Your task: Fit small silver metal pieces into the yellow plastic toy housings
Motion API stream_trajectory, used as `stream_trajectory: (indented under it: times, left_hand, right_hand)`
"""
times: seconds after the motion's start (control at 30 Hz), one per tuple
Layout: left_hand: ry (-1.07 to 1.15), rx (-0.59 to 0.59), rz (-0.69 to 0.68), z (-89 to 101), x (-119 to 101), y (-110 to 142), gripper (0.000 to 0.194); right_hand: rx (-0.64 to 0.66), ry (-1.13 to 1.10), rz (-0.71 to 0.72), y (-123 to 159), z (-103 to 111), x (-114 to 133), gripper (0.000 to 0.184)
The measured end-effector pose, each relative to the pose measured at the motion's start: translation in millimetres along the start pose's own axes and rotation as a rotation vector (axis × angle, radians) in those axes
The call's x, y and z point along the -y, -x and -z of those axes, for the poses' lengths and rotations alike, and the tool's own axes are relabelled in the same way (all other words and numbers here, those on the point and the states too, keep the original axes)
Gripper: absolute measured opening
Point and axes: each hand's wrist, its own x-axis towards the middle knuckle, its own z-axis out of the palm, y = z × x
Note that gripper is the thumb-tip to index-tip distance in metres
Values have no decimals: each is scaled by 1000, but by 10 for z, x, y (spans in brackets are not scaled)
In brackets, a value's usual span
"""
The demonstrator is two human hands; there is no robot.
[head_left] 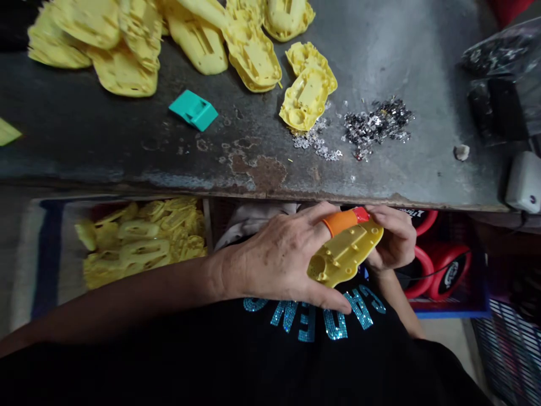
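Just below the table edge, in front of my chest, a yellow plastic shell half (349, 251) with small posts on its inner face is held between both hands. My left hand (279, 259) is closed round its left side, thumb low and fingers along the upper edge. An orange finger cover (338, 223) with a red tip sits on one of its fingers. My right hand (393, 237) grips the shell's right end with bent fingers; part of that hand is hidden behind the shell.
On the table (422, 175) lie several yellow shells (253, 62), a green plastic piece (194, 110) and a pile of small metal parts (376, 127). Plastic bags (502, 51) are at right. Below stand a crate of yellow parts (139, 242) and a blue crate (452, 313) with red items.
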Motion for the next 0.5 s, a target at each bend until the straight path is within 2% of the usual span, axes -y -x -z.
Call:
stream_trajectory:
  times: [0.1,0.2,0.33,0.43,0.5]
  left_hand:
    - [4,20,36,16,-7,-3,86]
    - [31,-8,43,11,0,5,87]
    - [104,-91,-33,-37,38,20,83]
    - [140,-127,-87,-62,71,26,82]
    - [141,-107,-63,-27,94,40,85]
  right_hand:
    - [6,12,-11,-20,5,5,38]
    - [12,-46,-7,-40,5,17,37]
    - [9,-15,-32,-24,9,-1,36]
    - [48,-47,-104,9,38,-32,41]
    - [89,-86,-158,10,68,-18,42]
